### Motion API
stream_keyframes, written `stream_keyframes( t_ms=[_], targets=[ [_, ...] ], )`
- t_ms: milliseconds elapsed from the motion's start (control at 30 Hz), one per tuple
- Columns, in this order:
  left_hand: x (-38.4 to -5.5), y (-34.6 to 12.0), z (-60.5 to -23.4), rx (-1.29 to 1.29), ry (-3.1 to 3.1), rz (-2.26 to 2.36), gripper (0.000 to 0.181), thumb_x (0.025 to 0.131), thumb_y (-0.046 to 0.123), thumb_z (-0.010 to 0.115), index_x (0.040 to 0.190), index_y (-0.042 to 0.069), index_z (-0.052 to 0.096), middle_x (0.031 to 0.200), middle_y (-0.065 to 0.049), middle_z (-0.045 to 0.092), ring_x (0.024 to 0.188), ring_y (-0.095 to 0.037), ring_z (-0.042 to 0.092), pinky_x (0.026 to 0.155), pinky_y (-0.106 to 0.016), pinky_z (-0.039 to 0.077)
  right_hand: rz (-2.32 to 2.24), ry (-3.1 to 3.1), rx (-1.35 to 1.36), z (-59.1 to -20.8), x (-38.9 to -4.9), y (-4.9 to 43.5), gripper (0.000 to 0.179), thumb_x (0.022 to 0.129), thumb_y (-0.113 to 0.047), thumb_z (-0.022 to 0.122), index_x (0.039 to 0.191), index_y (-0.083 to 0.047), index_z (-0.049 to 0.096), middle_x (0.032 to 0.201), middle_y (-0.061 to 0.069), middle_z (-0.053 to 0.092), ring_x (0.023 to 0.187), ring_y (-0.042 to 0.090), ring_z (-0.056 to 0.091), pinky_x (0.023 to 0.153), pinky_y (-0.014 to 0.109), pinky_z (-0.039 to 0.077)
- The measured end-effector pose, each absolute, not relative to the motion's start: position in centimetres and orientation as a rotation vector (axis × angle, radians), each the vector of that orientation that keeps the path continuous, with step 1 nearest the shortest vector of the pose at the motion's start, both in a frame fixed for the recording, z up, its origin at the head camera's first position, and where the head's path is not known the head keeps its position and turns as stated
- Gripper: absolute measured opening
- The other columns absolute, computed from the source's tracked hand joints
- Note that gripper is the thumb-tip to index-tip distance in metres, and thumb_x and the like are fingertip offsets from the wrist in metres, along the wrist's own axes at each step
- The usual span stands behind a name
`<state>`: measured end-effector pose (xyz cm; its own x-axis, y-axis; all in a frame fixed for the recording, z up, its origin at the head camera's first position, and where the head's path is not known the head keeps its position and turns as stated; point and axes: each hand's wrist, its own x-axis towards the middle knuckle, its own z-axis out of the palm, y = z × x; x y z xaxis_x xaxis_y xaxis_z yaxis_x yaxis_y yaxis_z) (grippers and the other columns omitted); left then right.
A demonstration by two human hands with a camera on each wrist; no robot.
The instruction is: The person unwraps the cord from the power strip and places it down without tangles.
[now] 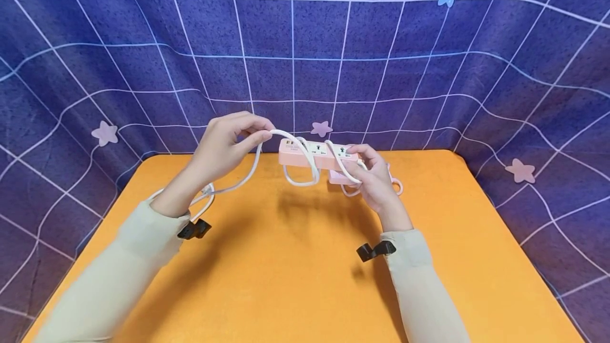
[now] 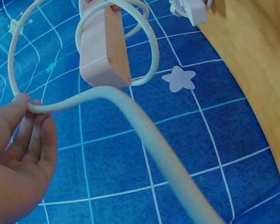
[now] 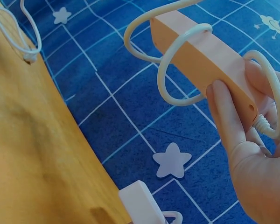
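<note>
A pink and white power strip (image 1: 299, 159) is held up above the table, its socket face tilted toward the head camera. My right hand (image 1: 376, 180) grips its right end, with thumb and fingers on opposite sides in the right wrist view. White cable (image 3: 162, 77) loops loosely around the strip and leaves it through a ribbed sleeve (image 3: 261, 125) beside my fingers. Left of the strip, my left hand (image 1: 229, 139) pinches the cable between thumb and fingertips. From that pinch the cable (image 2: 163, 154) hangs down to the left.
A second, lilac-pink block (image 1: 337, 178) with a white cord lies on the orange table (image 1: 295, 279), behind my right hand. Near my left wrist are cable loops and the cable's end (image 1: 207, 190). A blue gridded curtain (image 1: 267, 25) with stars surrounds the table's back and sides.
</note>
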<state>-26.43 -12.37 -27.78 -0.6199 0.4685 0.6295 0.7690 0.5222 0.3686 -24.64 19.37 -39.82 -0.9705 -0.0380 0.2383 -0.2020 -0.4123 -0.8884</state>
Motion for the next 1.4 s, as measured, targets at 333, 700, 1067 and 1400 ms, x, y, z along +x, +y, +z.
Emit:
stream_keyframes(
  t_ms=[333,700,1067,1400],
  targets=[
    [-24.9,-13.3,-29.9,-1.3,-2.271,-0.824,0.016,0.094,0.007,0.08,0.105,0.019,0.079,0.093,0.013,0.073,0.084,-0.004,0.064,0.075,-0.017,0.049,2.507,-1.611,0.332,-39.9,-24.8,19.4,0.035,0.094,0.012,0.063,0.1,-0.022,0.071,0.127,0.0,0.057,0.114,0.02,0.057,0.078,0.027,0.061],
    [-24.1,-14.8,-32.7,-1.569,-2.329,-0.665,0.014,0.094,0.011,0.081,0.104,0.019,0.078,0.096,0.012,0.071,0.084,-0.003,0.062,0.071,-0.032,0.056,2.461,-1.607,0.341,-40.0,-24.9,19.6,0.035,0.092,0.012,0.064,0.099,-0.022,0.071,0.126,0.001,0.058,0.116,0.019,0.053,0.079,0.022,0.057],
    [-24.3,-16.4,-36.5,-1.787,-2.426,-0.522,0.013,0.093,0.012,0.081,0.099,0.023,0.075,0.088,0.015,0.066,0.082,0.0,0.059,0.074,-0.027,0.054,2.492,-1.597,0.331,-39.6,-24.8,19.6,0.035,0.094,0.011,0.063,0.099,-0.023,0.07,0.126,0.001,0.056,0.11,0.02,0.058,0.074,0.025,0.06],
    [-25.0,-17.5,-40.0,-1.688,-2.578,-0.287,0.021,0.083,0.02,0.088,0.089,0.028,0.068,0.078,0.016,0.054,0.076,0.0,0.052,0.069,-0.024,0.046,2.506,-1.595,0.337,-39.6,-24.9,19.7,0.036,0.094,0.013,0.062,0.099,-0.022,0.07,0.124,0.002,0.056,0.108,0.02,0.059,0.074,0.025,0.061]
  ],
)
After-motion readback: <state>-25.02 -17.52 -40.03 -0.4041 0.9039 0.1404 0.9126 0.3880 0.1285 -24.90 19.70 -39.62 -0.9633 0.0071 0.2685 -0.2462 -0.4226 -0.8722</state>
